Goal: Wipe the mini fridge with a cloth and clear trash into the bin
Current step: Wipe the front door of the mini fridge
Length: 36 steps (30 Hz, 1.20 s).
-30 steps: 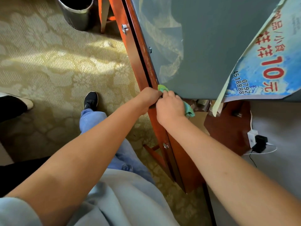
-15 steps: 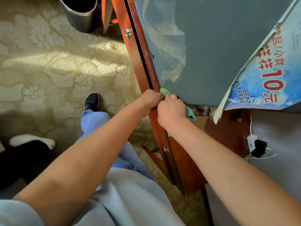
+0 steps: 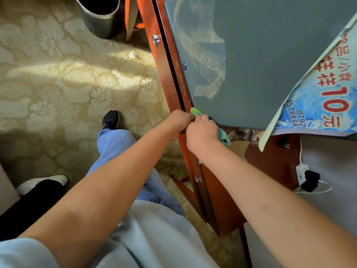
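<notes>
A grey mini fridge door [image 3: 251, 60] stands open inside a red-brown wooden cabinet door [image 3: 170, 74]. My right hand [image 3: 201, 133] grips a green cloth [image 3: 224, 135] at the lower corner of the fridge door. A tip of the cloth [image 3: 195, 111] shows above my knuckles. My left hand [image 3: 180, 120] sits right beside it, fingers curled round the edge of the wooden door. A dark metal bin [image 3: 100, 16] stands on the carpet at the top left.
A blue and red poster [image 3: 324, 101] hangs off the fridge door at the right. White and black plugs [image 3: 307, 176] with cables lie on the grey floor at the right. Another person's white shoe [image 3: 42, 183] is at the left, on the patterned carpet [image 3: 58, 84].
Both hands stay together at the door's lower corner. The view has drifted slightly, so the bin shows more. The other person's shoe has shifted at the left.
</notes>
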### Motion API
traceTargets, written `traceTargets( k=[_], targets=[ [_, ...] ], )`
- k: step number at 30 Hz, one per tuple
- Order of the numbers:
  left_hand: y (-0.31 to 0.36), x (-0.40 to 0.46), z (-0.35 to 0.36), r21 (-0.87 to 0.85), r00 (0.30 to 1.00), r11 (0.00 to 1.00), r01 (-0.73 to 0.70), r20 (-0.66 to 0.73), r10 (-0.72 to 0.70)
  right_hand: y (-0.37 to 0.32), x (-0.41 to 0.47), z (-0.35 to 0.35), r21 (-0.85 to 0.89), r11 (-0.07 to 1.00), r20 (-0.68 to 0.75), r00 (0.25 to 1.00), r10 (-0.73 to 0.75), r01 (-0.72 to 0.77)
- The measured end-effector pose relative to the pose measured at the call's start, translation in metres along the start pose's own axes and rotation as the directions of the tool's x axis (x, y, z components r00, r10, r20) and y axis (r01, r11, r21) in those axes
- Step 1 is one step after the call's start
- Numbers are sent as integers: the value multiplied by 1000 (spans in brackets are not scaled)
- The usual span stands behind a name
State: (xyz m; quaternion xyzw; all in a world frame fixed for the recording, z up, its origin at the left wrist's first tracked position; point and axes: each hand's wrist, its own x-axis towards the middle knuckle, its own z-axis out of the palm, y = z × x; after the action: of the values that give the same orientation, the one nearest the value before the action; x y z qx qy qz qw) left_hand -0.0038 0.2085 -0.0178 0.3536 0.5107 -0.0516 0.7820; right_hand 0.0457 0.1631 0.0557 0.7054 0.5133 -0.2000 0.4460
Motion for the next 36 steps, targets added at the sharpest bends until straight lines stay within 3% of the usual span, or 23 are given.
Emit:
traceTargets(
  k=[5,8,12,17,19,27,32,36],
  targets=[
    [26,-12,-8,8,997,997,-75,-15,76,9,-6,-15,60,998,-94,995,12,-6],
    [34,2,-19,85,993,991,-104,-52,108,-1,15,-16,-9,1000,-134,991,-14,13],
    [17,15,-16,129,997,991,-19,-77,29,-14,26,0,-135,991,-74,997,-12,2],
    [-8,1,9,54,996,995,78,32,-80,-6,1,13,-140,990,101,995,-2,16],
    [-7,-6,11,45,997,997,70,35,-72,-2,-6,9,-118,993,110,994,4,9],
    [52,2,-29,87,979,981,-175,-89,182,-1,12,-37,-45,998,-225,974,28,-39],
    [18,10,-13,134,988,980,-145,-24,150,-7,5,-11,-132,991,-160,987,16,-37],
    [3,-1,1,24,995,995,-101,5,100,-2,-10,-3,-148,989,-86,996,17,-30]
  ],
)
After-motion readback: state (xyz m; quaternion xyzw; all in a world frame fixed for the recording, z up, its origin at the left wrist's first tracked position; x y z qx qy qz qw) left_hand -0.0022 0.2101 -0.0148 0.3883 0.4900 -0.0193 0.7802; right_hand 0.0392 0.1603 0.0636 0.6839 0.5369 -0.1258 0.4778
